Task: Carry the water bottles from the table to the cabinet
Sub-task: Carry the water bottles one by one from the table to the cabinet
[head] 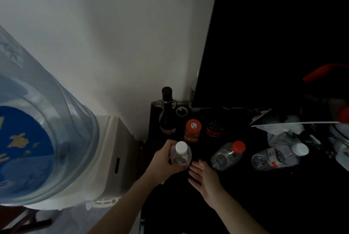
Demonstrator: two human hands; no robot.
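Your left hand [164,160] grasps a clear water bottle with a white cap [181,155], fingers wrapped round its body just below the shoulder, so the cap stays free and the bottle stays upright; whether its base touches the dark surface [245,186] or hangs just above it cannot be told in this dim light. Your right hand [204,177] is released, fingers straight and spread, palm turned toward the held bottle and just beside it, holding nothing; it appears ready either to steady that bottle or to go for the next one. Count three clear plastic bottles in all: the one in your grip, a red-capped bottle [227,155] near your right hand, and a second white-capped bottle with a red-printed label [277,157] farther right; both of these lean in the wide-angle view, and whether they stand or lie cannot be told. Behind them stand one dark wine bottle [167,112], one orange-lidded jar [192,130] and one darker jar [214,129], grouped near the wall. One large blue water-cooler jug [37,129] sits on its dispenser at left. Whether the dark surface is the table or the cabinet cannot be told.
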